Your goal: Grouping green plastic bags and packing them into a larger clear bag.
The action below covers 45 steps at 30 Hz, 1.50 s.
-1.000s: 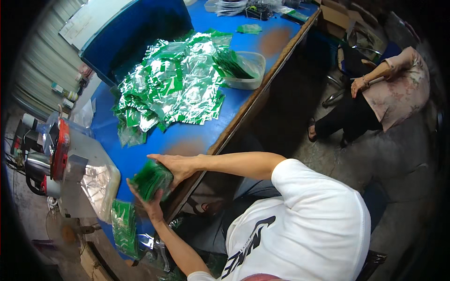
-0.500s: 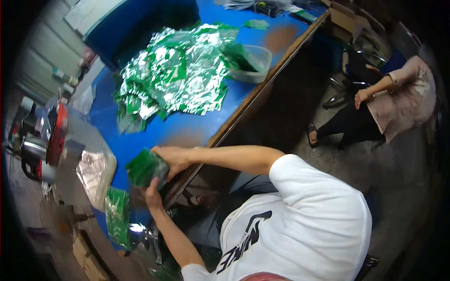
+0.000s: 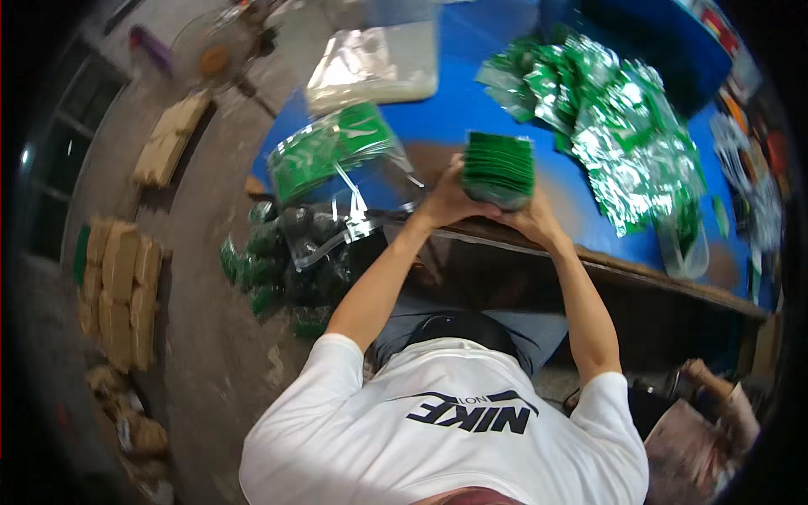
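At the near edge of the blue table, my left hand (image 3: pixel 446 204) and my right hand (image 3: pixel 536 220) are closed around a neat stack of green packets (image 3: pixel 498 164). The stack's layered edges face up, and the fingers under it are partly hidden. To its left lies a clear plastic bag (image 3: pixel 358 215) with green packets (image 3: pixel 332 151) at its far end. A loose heap of shiny green and silver packets (image 3: pixel 627 126) spreads over the table at the right. Beside that heap sits a clear plastic tub (image 3: pixel 686 252) with green packets in it.
A clear tray with a silver sheet (image 3: pixel 370 63) stands at the far left of the blue table (image 3: pixel 438 126). Green bundles (image 3: pixel 261 261), brown wrapped packages (image 3: pixel 118 278) and a fan (image 3: pixel 216 61) are to the left. Another person (image 3: pixel 690 446) is at the lower right.
My view has swung left, bringing brown packages and green bundles into sight. The green stack, held in both hands before too, now sits squarely between them with its layered edges showing.
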{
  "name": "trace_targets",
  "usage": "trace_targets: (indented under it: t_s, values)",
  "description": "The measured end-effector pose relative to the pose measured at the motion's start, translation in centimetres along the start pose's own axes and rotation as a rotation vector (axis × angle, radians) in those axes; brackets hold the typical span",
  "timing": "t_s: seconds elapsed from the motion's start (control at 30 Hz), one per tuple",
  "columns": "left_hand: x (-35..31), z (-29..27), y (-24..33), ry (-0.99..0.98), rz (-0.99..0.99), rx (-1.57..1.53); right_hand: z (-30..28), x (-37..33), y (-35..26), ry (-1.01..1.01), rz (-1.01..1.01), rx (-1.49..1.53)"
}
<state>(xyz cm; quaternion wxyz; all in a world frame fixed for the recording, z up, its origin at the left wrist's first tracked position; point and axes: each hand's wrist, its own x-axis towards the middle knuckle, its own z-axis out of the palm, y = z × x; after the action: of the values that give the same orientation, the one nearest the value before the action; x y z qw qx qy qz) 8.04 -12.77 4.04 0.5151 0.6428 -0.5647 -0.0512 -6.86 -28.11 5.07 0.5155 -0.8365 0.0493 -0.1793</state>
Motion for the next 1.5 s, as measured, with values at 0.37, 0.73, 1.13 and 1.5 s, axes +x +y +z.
trace_targets:
  t_s: [0.37,0.73,1.13,1.5]
  values:
    - [-6.3,-1.8,8.2,0.143,-0.55,-1.023,-1.0,-3.9,-3.8,-0.133,0.372,0.756]
    - [-6.8,0.5,7.5,0.142,-0.393,-0.294,1.5,-5.9,-6.1,-0.179,0.309,0.447]
    - [-7.5,3.0,9.5,0.45,-0.518,-1.041,4.5,-4.4,-4.2,0.198,0.452,0.917]
    - [-7.5,-3.7,13.9,-0.069,-0.319,-0.203,-0.3,-2.8,-11.7,-0.291,-0.026,-0.111]
